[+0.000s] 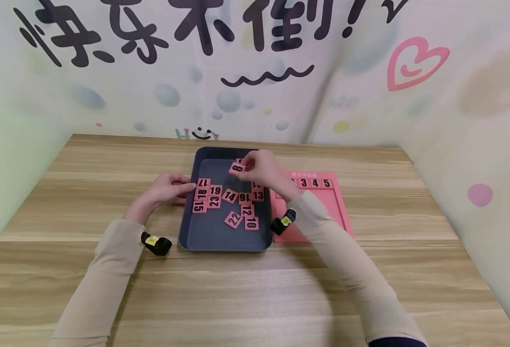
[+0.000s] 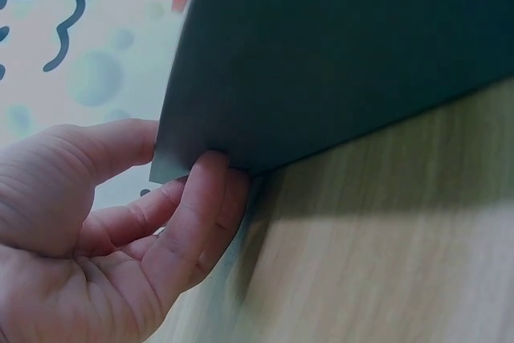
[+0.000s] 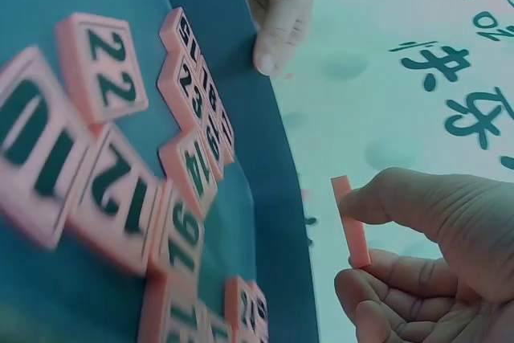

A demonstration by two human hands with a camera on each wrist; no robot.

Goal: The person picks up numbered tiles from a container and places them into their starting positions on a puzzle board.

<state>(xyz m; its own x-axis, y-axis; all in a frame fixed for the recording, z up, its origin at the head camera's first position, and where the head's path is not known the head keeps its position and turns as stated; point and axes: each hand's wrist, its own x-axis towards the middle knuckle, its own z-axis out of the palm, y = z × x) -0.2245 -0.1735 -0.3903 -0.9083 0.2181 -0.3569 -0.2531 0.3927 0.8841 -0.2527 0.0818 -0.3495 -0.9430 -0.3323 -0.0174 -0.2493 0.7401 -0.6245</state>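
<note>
Above the far part of a dark blue-grey tray (image 1: 215, 239), my right hand (image 1: 263, 168) pinches a pink number tile (image 1: 237, 168) marked 8. The right wrist view shows this tile (image 3: 352, 222) edge-on between thumb and fingers. My left hand (image 1: 171, 188) grips the tray's left side, thumb at the rim and fingers against the outer wall (image 2: 321, 62). Several pink tiles lie in the tray, among them 22 (image 1: 233, 220), 14 (image 1: 230, 195), 10 (image 1: 251, 223) and 23 (image 1: 214, 201). Some far tiles are partly hidden by my right hand.
A pink board (image 1: 291, 235) lies right of the tray, partly under my right forearm. Along its top row sit tiles, with 3 (image 1: 304, 183), 4 (image 1: 315, 183) and 5 (image 1: 326, 183) readable. A printed wall (image 1: 263, 111) stands behind the wooden table (image 1: 220, 299).
</note>
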